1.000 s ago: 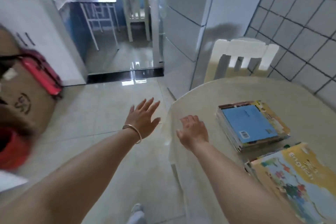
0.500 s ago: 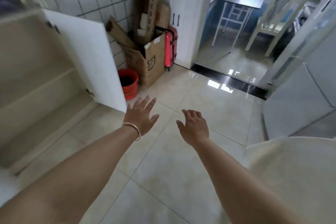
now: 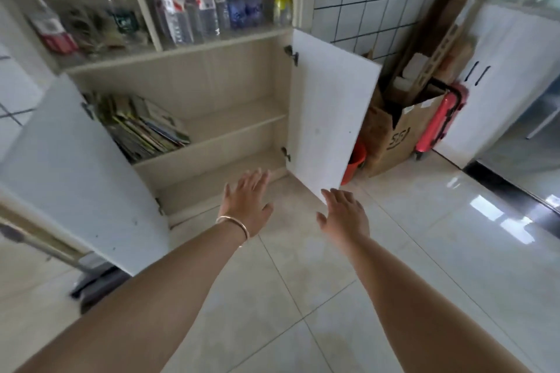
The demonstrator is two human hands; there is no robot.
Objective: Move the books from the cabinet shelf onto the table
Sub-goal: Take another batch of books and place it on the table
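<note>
A leaning pile of thin, colourful books [image 3: 145, 127] lies at the left end of the cabinet shelf [image 3: 242, 133], partly hidden by the left door. Both cabinet doors stand wide open. My left hand [image 3: 247, 203], with a bangle on its wrist, is stretched out with straight fingers and holds nothing, in front of the cabinet's bottom compartment. My right hand [image 3: 344, 215] is also flat and empty, just below the lower corner of the right door [image 3: 327, 118]. Neither hand touches the books. The table is out of view.
The open left door [image 3: 78, 172] juts out at the left. Several bottles [image 3: 209, 0] stand behind glass above the shelf. To the right are a cardboard box [image 3: 397, 136], an orange bucket [image 3: 354, 163], a red suitcase [image 3: 439, 121] and a white cupboard. A dark floor tool [image 3: 91, 278] lies at the left.
My view has swung left from the table with its books, past the floor, to face the open cabinet. Both hands stay stretched out and empty.
</note>
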